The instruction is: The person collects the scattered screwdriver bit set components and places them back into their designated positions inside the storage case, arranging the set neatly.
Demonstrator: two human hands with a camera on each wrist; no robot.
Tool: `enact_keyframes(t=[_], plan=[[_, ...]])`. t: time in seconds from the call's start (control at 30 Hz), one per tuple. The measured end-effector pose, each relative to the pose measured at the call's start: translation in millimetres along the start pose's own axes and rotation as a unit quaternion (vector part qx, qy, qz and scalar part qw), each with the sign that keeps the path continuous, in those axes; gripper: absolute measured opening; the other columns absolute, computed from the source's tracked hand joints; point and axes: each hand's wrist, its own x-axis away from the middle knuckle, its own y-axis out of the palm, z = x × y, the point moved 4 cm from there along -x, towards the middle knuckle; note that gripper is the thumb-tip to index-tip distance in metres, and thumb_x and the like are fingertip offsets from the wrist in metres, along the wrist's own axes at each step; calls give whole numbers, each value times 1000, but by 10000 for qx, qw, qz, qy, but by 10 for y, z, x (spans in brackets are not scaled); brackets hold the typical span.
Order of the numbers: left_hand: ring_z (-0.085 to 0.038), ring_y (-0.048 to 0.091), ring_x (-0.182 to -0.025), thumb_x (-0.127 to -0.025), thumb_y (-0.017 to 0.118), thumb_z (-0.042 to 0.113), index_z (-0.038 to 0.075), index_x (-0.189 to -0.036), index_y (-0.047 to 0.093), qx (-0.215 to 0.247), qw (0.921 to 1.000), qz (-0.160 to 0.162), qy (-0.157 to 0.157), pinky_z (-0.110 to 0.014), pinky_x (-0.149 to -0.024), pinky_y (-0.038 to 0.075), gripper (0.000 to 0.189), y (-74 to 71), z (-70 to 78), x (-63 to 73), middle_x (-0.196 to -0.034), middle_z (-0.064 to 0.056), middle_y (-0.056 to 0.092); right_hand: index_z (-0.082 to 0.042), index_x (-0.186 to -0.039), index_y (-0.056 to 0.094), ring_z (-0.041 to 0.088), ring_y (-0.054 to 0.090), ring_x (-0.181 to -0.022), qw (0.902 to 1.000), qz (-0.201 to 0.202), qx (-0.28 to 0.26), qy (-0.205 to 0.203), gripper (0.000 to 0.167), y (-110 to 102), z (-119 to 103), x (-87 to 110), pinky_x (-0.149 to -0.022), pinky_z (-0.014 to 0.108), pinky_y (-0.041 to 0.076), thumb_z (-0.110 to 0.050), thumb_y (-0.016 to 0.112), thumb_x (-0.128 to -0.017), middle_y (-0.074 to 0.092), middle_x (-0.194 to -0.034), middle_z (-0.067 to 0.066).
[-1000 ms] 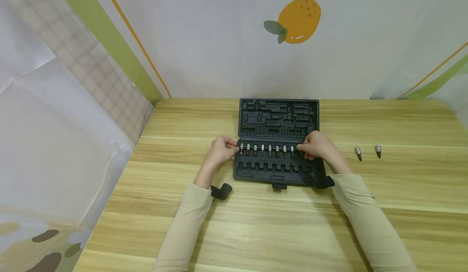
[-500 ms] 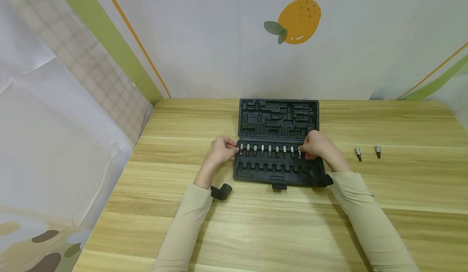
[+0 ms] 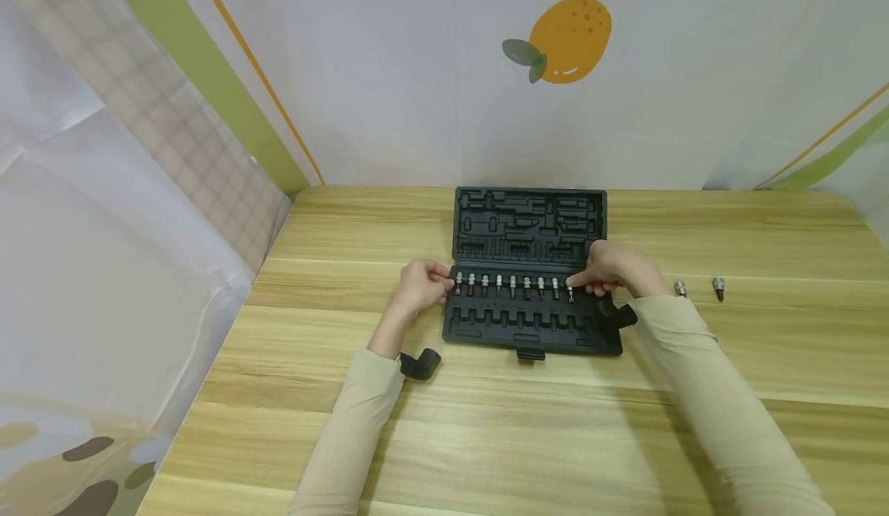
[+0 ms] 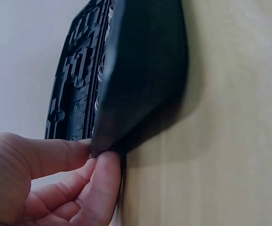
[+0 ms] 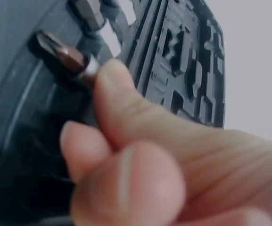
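Observation:
A black plastic tool case lies unfolded on the table, with several silver bit sockets in a row in its slots. My left hand pinches the case's left edge between thumb and fingers, as the left wrist view shows on the case wall. At the right end of the row, my right hand presses its thumb on the rear part of a bit socket with a cross-shaped tip. The other right fingers are bent beside it, apart from that bit socket.
Two loose bit sockets lie to the right on the wooden table; my sleeve partly covers the nearer one, while the other shows whole. The case lid lies at the back, before a printed cloth.
The bit socket at the right end has come into sight in its slot. My right hand has gone from pinching there to pressing with the thumb, the wrist turning rightward. The left hand stays put.

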Motion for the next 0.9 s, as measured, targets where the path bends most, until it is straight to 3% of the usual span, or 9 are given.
enact_keyframes(t=[0.37, 0.9], plan=[[-15, 59, -60, -86, 63, -3, -8, -96, 64, 76, 10000, 28, 17, -26, -58, 57, 11, 1, 12, 7, -81, -14, 62, -12, -60, 55, 1, 37, -41, 9976, -562, -11, 405, 37, -43, -24, -79, -45, 14, 34, -29, 63, -91, 48, -49, -6], [-15, 59, -60, -85, 63, -4, -8, -95, 65, -8, 10000, 70, 27, -26, -57, 57, 11, 3, 19, 19, -81, -15, 64, -13, -56, 52, 1, 37, -41, 9969, -580, 292, 437, 40, -39, -60, -95, -44, 12, 34, -30, 64, -90, 46, -49, -6]])
